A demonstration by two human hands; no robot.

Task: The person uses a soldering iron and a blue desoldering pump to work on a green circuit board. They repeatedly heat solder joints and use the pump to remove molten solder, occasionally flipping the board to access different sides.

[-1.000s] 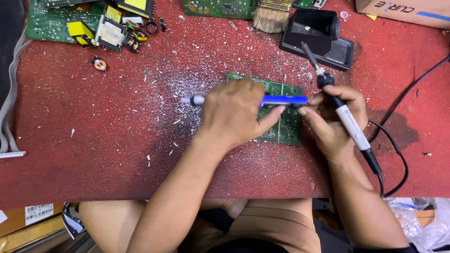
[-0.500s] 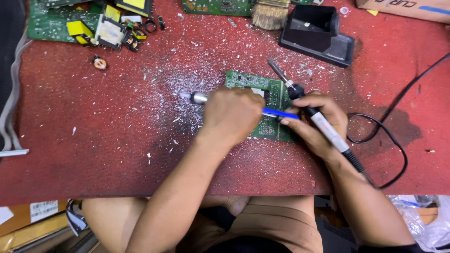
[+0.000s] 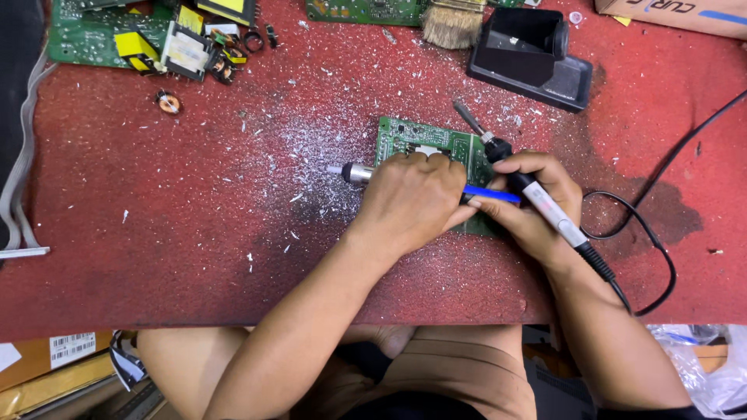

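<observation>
Altogether two tools (one board [image 3: 436, 144])

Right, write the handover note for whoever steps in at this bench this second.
Left hand: wrapped around a blue-and-silver desoldering pump, lying across the green circuit board.
Right hand: holds the soldering iron, tip raised off the board's upper right corner, and a fingertip touches the pump's blue end.
Board lies flat on the red mat, amid white solder flecks. Black iron stand and brush sit behind it; spare boards top left.
Done: cannot tell which joints are cleared.
Left: iron not yet on the board.
</observation>
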